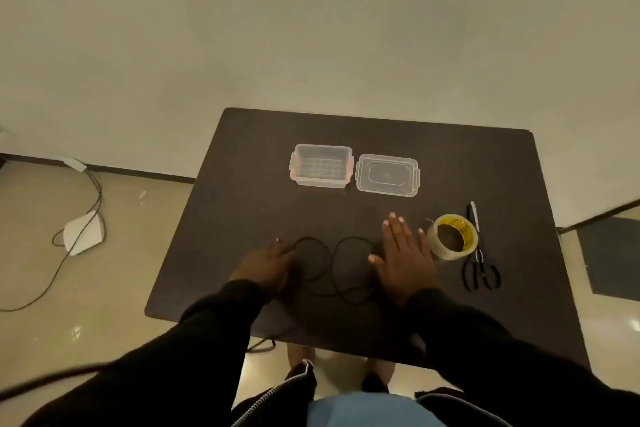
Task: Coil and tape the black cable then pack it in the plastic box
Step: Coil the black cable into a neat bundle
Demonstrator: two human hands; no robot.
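A thin black cable (pixel 332 267) lies in loose loops on the dark table (pixel 450 163), between my two hands. My left hand (pixel 266 265) rests at the cable's left end with fingers curled down onto it; whether it grips the cable is unclear. My right hand (pixel 403 258) lies flat and open on the table just right of the loops, fingers spread. A clear plastic box (pixel 322 166) stands open at the back, its lid (pixel 387 175) lying beside it on the right. A roll of clear tape (pixel 452 236) sits right of my right hand.
Black-handled scissors (pixel 479 270) and a pen (pixel 473 215) lie right of the tape. On the floor to the left are a white device (pixel 85 232) and trailing wires (pixel 59 270). A part of the cable hangs off the table's near edge.
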